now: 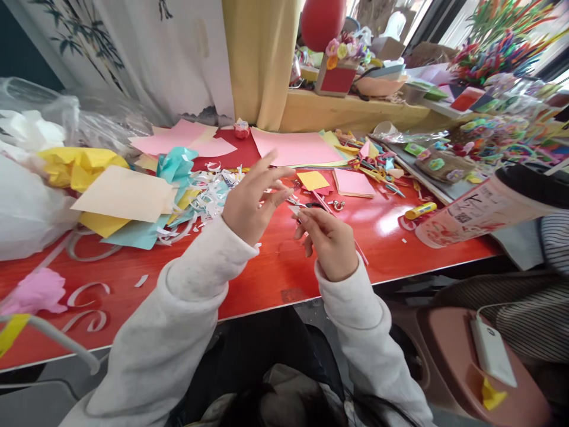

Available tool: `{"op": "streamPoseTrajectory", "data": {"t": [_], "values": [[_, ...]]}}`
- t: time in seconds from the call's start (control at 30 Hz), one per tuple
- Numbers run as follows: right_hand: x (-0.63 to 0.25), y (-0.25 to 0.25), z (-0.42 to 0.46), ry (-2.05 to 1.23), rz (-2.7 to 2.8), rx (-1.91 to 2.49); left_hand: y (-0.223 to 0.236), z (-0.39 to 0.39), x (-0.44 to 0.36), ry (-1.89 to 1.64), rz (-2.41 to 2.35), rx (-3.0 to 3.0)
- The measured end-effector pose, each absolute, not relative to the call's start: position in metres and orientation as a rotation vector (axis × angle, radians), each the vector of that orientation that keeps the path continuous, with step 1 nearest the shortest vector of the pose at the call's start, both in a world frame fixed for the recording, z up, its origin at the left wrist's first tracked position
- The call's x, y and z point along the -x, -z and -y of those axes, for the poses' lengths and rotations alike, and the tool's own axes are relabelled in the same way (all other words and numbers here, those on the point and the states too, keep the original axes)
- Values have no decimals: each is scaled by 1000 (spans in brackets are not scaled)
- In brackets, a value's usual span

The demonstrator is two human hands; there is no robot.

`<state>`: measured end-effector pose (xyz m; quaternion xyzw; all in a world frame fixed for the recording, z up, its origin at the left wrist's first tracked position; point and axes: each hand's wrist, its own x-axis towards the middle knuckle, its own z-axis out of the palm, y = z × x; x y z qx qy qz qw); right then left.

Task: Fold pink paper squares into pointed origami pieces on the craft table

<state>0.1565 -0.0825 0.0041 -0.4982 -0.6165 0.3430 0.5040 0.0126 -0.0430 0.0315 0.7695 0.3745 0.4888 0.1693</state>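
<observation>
My right hand (331, 240) pinches a small piece of white paper (294, 209) between thumb and fingertips, above the red table (267, 281). Just left of it my left hand (253, 201) is raised with its fingers stretched out and apart, and I see nothing in it. Behind the hands lie a yellow paper square (312, 179) and a stack of pink paper squares (353, 182). Scissors (315, 205), partly hidden by my right hand, rest on the table beside a thin pink stick (323, 201).
White paper shreds (213, 187) and a cream sheet (124, 193) lie at left. Large pink sheets (296, 147) are at the back. A printed cup with a black lid (471, 210) and a yellow tube (420, 210) lie at right. A white power bank (493, 350) rests on a pinkish surface below.
</observation>
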Motion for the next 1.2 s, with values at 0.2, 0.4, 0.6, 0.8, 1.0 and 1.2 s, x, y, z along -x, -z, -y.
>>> {"op": "streamPoseTrajectory", "data": {"t": [0.2, 0.4, 0.6, 0.8, 1.0, 1.2], "values": [[-157, -8, 86, -619, 1648, 1206, -34, 39, -9, -1186, -943, -2450], [-154, -10, 91, -749, 1547, 1072, -27, 42, -18, -1276, -874, -2559], [-161, 8, 69, -834, 1270, 1110, -38, 53, -11, -1813, -836, -2416], [-160, 21, 51, -481, 1676, 1257, -39, 44, -7, -1535, -693, -2247], [-157, 25, 53, -75, 2095, 1687, -31, 35, -7, -1335, -732, -2097], [-154, 28, 52, 13, 2226, 1758, -26, 30, -5, -1268, -819, -1991]]}}
